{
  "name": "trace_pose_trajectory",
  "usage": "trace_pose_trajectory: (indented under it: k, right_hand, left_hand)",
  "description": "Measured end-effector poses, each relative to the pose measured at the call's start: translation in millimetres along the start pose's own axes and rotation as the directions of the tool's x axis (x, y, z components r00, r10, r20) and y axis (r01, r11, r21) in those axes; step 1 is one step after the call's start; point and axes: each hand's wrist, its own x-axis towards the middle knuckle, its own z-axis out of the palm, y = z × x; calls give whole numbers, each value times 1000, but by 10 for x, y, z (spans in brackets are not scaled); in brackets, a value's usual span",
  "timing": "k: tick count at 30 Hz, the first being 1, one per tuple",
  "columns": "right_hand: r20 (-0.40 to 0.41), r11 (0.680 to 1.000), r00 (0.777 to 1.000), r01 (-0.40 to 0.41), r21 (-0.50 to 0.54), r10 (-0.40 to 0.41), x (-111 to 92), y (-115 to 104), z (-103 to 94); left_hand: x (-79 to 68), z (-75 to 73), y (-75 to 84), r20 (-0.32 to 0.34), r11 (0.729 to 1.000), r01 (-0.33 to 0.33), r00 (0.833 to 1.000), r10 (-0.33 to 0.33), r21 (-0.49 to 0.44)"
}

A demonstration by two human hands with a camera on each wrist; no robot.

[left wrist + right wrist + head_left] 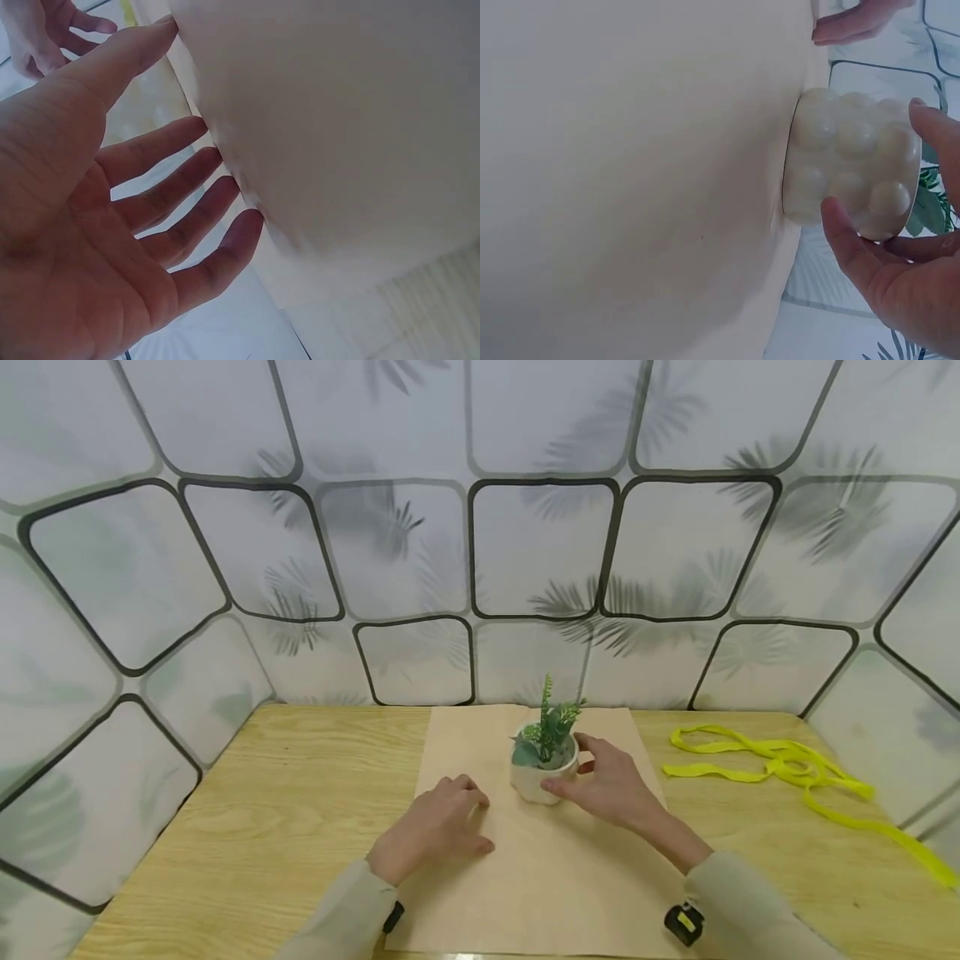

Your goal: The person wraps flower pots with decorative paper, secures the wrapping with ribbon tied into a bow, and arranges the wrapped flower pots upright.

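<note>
A small white pot with a bumpy surface stands upright on a sheet of brown paper, holding an artificial-looking green plant. My right hand grips the pot from its right side, thumb at the front and fingers around the back. The right wrist view shows rounded bumps on the pot between thumb and fingers. To the left of the pot, my left hand has its spread, slightly bent fingers at the paper. The left wrist view shows the fingertips right at the paper's surface, holding nothing.
A loose, tangled yellow ribbon lies at the right of the wooden table, one end trailing toward the right edge. Behind the table hangs a pale patterned curtain. Small black devices sit by both sleeves.
</note>
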Motion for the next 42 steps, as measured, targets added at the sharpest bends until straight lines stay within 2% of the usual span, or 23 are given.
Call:
trace_pose_trajectory:
  k: [6, 13, 18, 22, 28, 30, 32, 33, 34, 35, 37, 38, 39, 40, 42]
  right_hand:
    - [-33, 1000, 999, -4, 25, 5, 31, -26, 51]
    - [-51, 996, 996, 76, -44, -79, 99, -40, 11]
    - [-52, 990, 993, 104, -98, -110, 146, -44, -6]
    - [-46, 986, 993, 104, -133, -111, 173, -17, -25]
    - [-35, 989, 995, 94, -117, -99, 210, 26, -54]
    - [-29, 991, 996, 79, -109, -82, 220, 38, -64]
    - [-25, 993, 998, 59, -99, -62, 227, 46, -74]
    - [-25, 994, 998, 50, -95, -53, 232, 51, -77]
    - [-25, 995, 999, 44, -88, -46, 235, 56, -83]
    - [-26, 996, 999, 39, -80, -42, 239, 64, -89]
    - [-31, 998, 999, 31, -57, -33, 246, 76, -96]
    - [-35, 999, 999, 28, -46, -29, 250, 85, -97]
    - [-38, 999, 999, 27, -37, -29, 253, 96, -98]
    - [-40, 999, 999, 27, -27, -29, 254, 106, -97]
    - [-45, 1000, 999, 27, -14, -27, 256, 123, -92]
  left_hand:
    - [-5, 13, -7, 3, 1000, 6, 1000, -6, 1]
    - [3, 8, -17, 2, 1000, -1, 1000, 1, 5]
    - [-2, -9, -9, 8, 1000, -4, 1000, 4, -9]
    - [-6, -17, -2, 11, 1000, -18, 1000, 18, -17]
    - [12, -28, -19, 24, 1000, -4, 1000, 5, -30]
    - [41, -29, -20, 8, 997, 11, 1000, -11, -75]
    - [92, -19, -12, -13, 972, 57, 998, -61, -230]
    - [123, -14, -5, -22, 938, 77, 996, -89, -337]
    - [161, -10, 8, -22, 879, 101, 992, -125, -465]
    - [204, -3, 24, -14, 792, 124, 986, -165, -597]
    - [292, 12, 65, 16, 575, 151, 973, -232, -804]
    - [334, 21, 88, 39, 477, 159, 967, -252, -864]
    - [374, 30, 110, 63, 391, 166, 963, -263, -905]
    - [412, 41, 136, 87, 323, 176, 958, -272, -930]
    - [472, 65, 179, 126, 239, 197, 951, -282, -951]
